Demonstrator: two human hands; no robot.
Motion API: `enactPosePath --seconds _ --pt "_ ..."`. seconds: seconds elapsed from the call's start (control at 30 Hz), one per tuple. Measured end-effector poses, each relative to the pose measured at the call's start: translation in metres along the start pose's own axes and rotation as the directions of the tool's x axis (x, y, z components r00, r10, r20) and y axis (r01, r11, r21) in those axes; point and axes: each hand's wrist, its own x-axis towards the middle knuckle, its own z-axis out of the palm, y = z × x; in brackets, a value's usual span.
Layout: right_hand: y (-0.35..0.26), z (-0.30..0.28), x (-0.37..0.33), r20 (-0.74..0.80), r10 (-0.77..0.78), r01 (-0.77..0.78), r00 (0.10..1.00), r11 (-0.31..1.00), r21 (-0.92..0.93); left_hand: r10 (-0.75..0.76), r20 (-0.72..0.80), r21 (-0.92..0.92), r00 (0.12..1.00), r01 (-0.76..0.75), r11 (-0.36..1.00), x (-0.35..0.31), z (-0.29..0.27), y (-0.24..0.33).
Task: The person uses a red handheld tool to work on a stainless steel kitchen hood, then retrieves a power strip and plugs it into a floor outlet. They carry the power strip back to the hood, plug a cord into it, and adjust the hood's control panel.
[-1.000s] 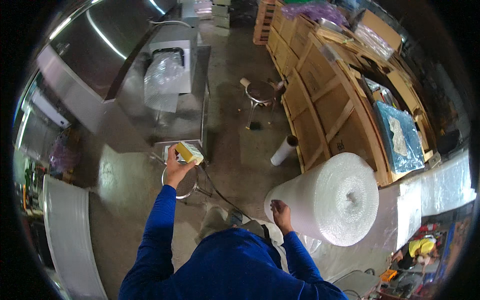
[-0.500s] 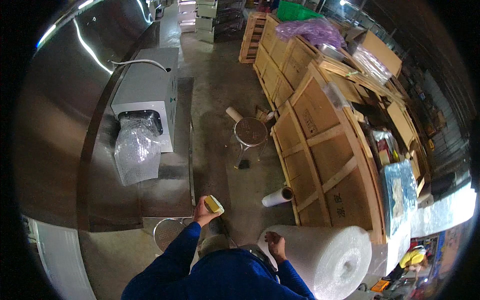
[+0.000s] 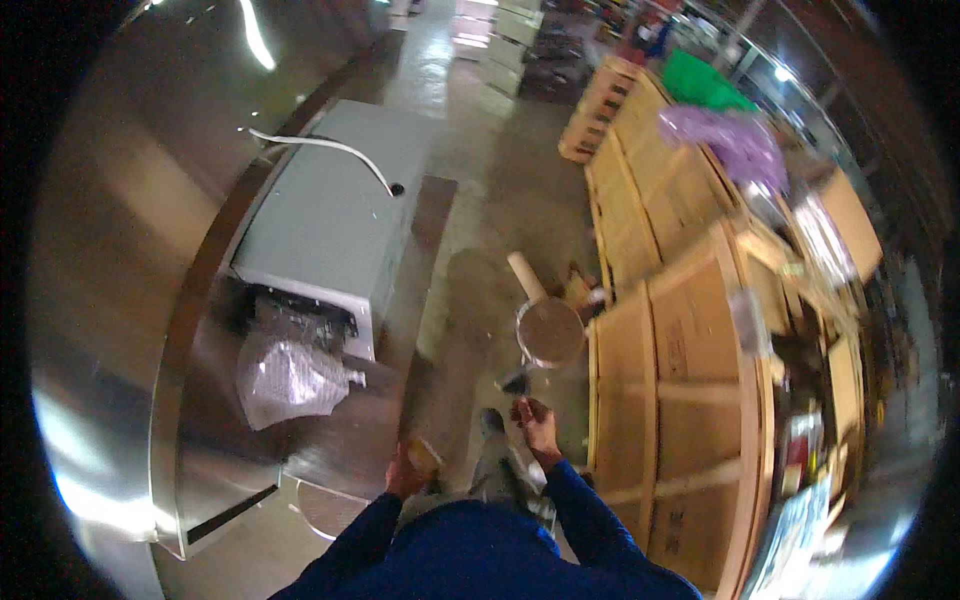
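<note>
My left hand [image 3: 404, 473], low in the picture beside the dark bench edge, is closed around a small yellowish block [image 3: 426, 458]. Motion blur hides the block's details. To its right, my right hand [image 3: 538, 430] hangs above the floor with its fingers loosely bent and apart, and no object shows in it. A round stool [image 3: 552, 332] stands just beyond that hand. On the bench at the left lies a grey metal box-shaped machine [image 3: 330, 210] with a white cable [image 3: 320, 143]. Clear bubble wrap [image 3: 295, 378] covers the part jutting from its near end.
Large wooden crates [image 3: 690, 335] line the right side, topped by purple plastic wrap [image 3: 728, 142] and a green cover [image 3: 705, 80]. A cardboard tube [image 3: 526, 276] is behind the stool. Another round seat [image 3: 328, 508] sits at the lower left. Shiny metal panelling [image 3: 110, 260] rises beyond the bench.
The view has shifted forward and turned, so the bubble wrap roll at the lower right has left it. My left hand is lower; my right hand has reached forward toward the stool.
</note>
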Motion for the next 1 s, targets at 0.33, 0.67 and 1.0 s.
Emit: enactPosePath --seconds 0.33,0.67,1.0 --pt "-0.038 0.134 0.319 0.976 0.103 0.432 0.19 0.884 -0.177 -0.451 -0.33 -0.126 0.829 0.435 0.892 0.082 0.054 0.081" --pt "-0.006 0.127 0.298 0.931 0.297 0.69 -0.214 0.721 -0.071 -0.565 -0.551 -0.342 0.614 0.452 0.824 0.093 0.061 0.129" --pt "-0.052 0.193 0.211 0.746 0.149 0.628 -0.649 0.658 0.415 -0.703 -0.712 -0.635 -0.004 0.431 0.641 -0.038 0.058 0.202"
